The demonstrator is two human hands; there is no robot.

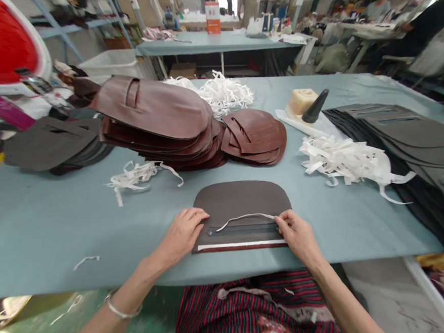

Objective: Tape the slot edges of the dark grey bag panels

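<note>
The right hand (pixel 297 235) is closed in a pinch on one end of a narrow white strip (pixel 245 216); the rest of the strip trails leftward in a loose curve over a dark grey panel with rounded far corners (pixel 243 193); the left hand (pixel 183 232) lies with fingers loosely extended over the panel's left edge, and whether its thumb grips from beneath I cannot tell. The panel lies flat at the table's (pixel 136 241) near side, between the two hands; a dark banded slot (pixel 244 231) runs across it, and a white band (pixel 239 246) runs along its near edge, just above a maroon border (pixel 256 248).

To handle the strip well, I would let the left fingers weigh lightly on the panel so that it does not skid; keep the pinch at the very end of the strip, and draw it low and evenly, since so thin a ribbon would probably tear or curl if jerked; the free end should be kept off the white band, which may be tacky.

Farther out, a heap of white strips (pixel 347 160) lies beyond the right hand; a smaller tangle (pixel 135 175) lies to the left; beyond the panel are stacked maroon pieces with cut slots (pixel 158 106).
</note>
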